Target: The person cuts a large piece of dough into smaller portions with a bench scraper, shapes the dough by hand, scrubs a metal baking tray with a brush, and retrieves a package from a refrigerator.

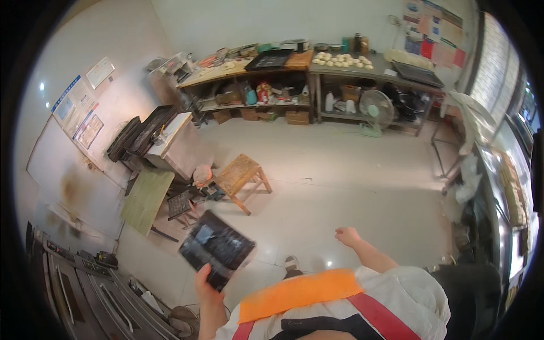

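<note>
My left hand (pixel 208 280) is closed on the near edge of a black baking tray (pixel 225 242), which hangs tilted at my left side. The tray's upper face is dark and worn, with a pale glossy patch; no food shows on it. Out in front of me to the right, my right hand (pixel 346 236) has its fingers curled in, and nothing shows in it. An orange cloth (pixel 300 292) lies across my chest over a white shirt and red straps.
A wooden stool (pixel 238 173) stands ahead left, near a green-topped table (pixel 146 198) and a cabinet bearing stacked black trays (pixel 152 127). Steel ovens (pixel 90 289) line the near left. Dough pieces (pixel 343 61) lie on the far bench, above a fan (pixel 376 107). A counter (pixel 501 187) runs along the right.
</note>
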Tool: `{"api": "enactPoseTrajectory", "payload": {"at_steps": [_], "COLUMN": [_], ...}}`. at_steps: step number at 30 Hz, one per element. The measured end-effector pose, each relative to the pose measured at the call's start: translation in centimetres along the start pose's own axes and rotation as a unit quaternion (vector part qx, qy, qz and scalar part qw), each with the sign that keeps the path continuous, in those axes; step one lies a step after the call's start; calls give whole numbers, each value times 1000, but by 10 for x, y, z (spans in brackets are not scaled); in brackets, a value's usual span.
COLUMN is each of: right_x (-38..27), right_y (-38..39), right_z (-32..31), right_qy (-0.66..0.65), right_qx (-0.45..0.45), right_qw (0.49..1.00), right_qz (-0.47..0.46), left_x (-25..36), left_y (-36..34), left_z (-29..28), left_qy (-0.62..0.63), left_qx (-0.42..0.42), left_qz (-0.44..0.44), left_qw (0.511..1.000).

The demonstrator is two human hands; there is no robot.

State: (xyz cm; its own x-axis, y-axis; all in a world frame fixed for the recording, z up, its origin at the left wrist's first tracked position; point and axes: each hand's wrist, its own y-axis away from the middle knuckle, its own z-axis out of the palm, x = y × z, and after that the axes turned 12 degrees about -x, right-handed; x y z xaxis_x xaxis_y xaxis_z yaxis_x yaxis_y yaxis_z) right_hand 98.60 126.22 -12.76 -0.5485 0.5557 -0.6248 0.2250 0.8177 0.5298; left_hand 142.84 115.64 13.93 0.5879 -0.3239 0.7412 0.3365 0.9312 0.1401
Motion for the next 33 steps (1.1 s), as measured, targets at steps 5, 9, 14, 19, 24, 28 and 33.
{"api": "enactPoseTrajectory", "payload": {"at_steps": [5, 9, 14, 19, 24, 28, 33], "right_x": [22, 96, 152, 46, -97, -251, -342], "right_y": [-76, -82, -106, -272, -515, -626, -697], "right_z": [-21, -44, -95, -239, -421, -529, -603], "right_qy": [139, 237, -28, -35, -160, -487, -696], "right_qx": [-107, -148, -35, 3, 55, -109, -135], "right_qw": [984, 930, 857, 885, 972, 857, 680], "right_qz": [43, 238, 513, 465, 163, -131, -190], "left_x": [-9, -19, -68, -89, -96, -123, -150], "left_y": [-208, -353, -524, -669, -807, -929, -1083], "left_z": [51, 110, 146, 188, 247, 263, 352], "left_qy": [-85, -93, 12, -53, -47, -134, -166], "left_qx": [-123, -169, -156, -156, -175, -230, -326], "left_qz": [-98, -207, -325, -289, -285, -257, -311], "left_qw": [984, 959, 933, 943, 941, 929, 877]}}
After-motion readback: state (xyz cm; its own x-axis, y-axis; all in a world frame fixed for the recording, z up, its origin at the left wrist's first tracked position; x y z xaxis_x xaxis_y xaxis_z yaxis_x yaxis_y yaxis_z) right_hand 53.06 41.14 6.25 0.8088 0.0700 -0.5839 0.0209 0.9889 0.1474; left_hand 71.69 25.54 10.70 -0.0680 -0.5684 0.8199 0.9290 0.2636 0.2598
